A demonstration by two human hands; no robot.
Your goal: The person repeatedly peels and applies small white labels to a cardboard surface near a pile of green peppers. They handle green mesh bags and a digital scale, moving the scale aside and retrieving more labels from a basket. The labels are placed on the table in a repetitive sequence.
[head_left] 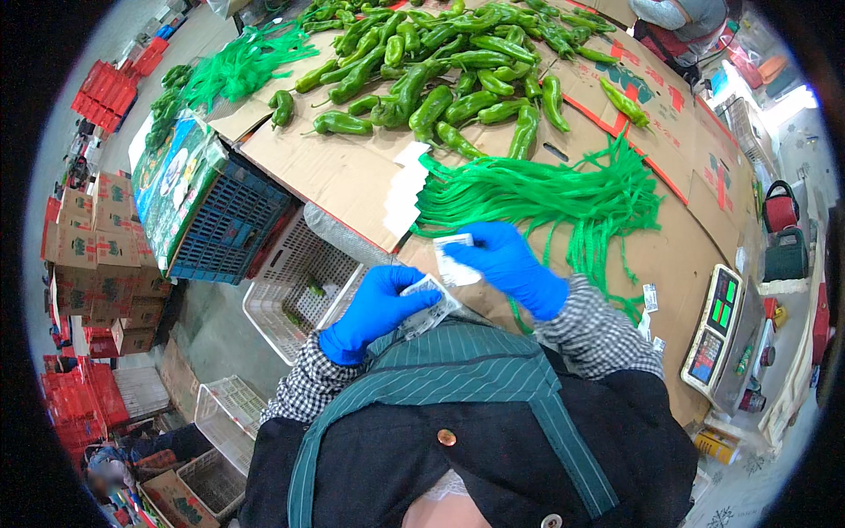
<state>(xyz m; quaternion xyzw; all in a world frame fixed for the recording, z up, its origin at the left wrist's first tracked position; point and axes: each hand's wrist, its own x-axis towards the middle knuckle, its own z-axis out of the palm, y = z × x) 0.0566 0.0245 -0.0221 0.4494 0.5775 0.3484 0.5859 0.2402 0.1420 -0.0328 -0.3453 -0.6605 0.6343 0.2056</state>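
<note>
Both hands wear blue gloves and are held in front of my apron at the table's near edge. My left hand (374, 310) pinches small white printed labels (433, 308) between thumb and fingers; how many is unclear. To its right, my right hand (513, 266) grips a white label (454, 257), partly hidden by the fingers. Just beyond the hands lies a bundle of green mesh net sleeves (546, 194) on the cardboard-covered table (326, 180). A large heap of long green peppers (440, 66) spreads behind it.
At right stands a digital scale (715, 321), with a few loose labels (650, 297) beside it. More green netting (242, 66) lies far left. White plastic crates (264, 304) and a blue crate (224, 220) stand left of the table. Stacked cartons (101, 238) are farther left.
</note>
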